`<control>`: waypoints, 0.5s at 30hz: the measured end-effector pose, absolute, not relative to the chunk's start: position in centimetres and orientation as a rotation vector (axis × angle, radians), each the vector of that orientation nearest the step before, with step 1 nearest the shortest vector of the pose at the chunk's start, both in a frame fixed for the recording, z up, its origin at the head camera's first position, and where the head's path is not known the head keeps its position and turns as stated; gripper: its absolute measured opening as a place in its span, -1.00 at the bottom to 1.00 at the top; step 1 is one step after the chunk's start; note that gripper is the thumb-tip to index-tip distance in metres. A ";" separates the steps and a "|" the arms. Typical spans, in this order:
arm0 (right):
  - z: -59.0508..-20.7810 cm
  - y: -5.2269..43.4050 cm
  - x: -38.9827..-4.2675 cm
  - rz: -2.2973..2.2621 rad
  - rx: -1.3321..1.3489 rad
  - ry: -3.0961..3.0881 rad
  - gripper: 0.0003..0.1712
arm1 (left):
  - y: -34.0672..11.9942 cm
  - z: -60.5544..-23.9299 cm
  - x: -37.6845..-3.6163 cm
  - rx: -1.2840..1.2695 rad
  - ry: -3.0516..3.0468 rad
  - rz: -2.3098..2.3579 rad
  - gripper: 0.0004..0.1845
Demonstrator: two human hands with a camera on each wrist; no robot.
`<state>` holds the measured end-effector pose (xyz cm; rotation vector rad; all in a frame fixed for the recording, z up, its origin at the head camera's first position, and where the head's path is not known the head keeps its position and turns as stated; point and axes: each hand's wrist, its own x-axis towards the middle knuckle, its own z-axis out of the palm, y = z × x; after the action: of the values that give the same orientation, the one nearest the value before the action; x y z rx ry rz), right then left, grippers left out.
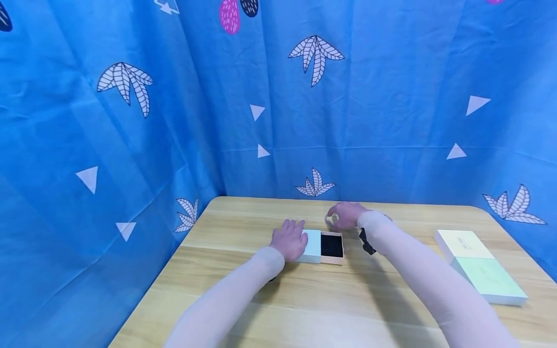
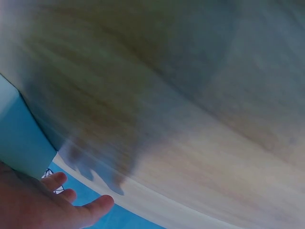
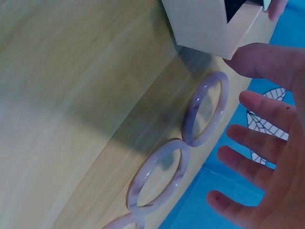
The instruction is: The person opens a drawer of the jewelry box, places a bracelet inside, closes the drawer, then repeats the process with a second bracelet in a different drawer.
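Note:
My left hand [image 1: 288, 239] lies flat with straight fingers against the left side of a light blue box lid [image 1: 313, 245]. In the left wrist view the hand [image 2: 47, 207] shows below that lid [image 2: 19, 136]. Beside the lid sits a small beige box [image 1: 332, 247] with a black lining; its corner [image 3: 200, 24] appears in the right wrist view. My right hand [image 1: 346, 214] hovers just behind the box, fingers spread [image 3: 267, 143], holding nothing. Beneath it lie pale lilac bangles [image 3: 206, 109] [image 3: 157, 177] on the wooden table [image 1: 304, 304]; a third bangle [image 3: 121, 223] is cut off by the frame.
Two flat boxes, one cream [image 1: 462, 243] and one mint green [image 1: 489, 280], lie end to end at the table's right edge. A blue patterned curtain [image 1: 278, 96] closes in the back and both sides. A dark strap [image 1: 367, 241] hangs from my right wrist.

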<state>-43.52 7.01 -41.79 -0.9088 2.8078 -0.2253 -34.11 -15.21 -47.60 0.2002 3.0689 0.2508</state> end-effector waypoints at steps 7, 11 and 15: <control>-42.1 6.7 -43.9 -0.199 -0.907 2.819 -0.39 | -15.1 -47.6 -34.0 0.209 3.086 0.270 -0.31; -42.6 6.4 -44.6 -0.164 -0.921 2.814 -0.35 | -15.1 -47.7 -33.9 0.214 3.097 0.286 -0.31; -43.0 6.0 -45.2 -0.143 -0.912 2.813 -0.30 | -15.3 -47.7 -33.9 0.211 3.092 0.286 -0.31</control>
<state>-45.21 6.04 -42.98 -0.9119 2.8129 -0.1434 -33.86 -15.26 -47.66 0.2113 3.0922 0.2861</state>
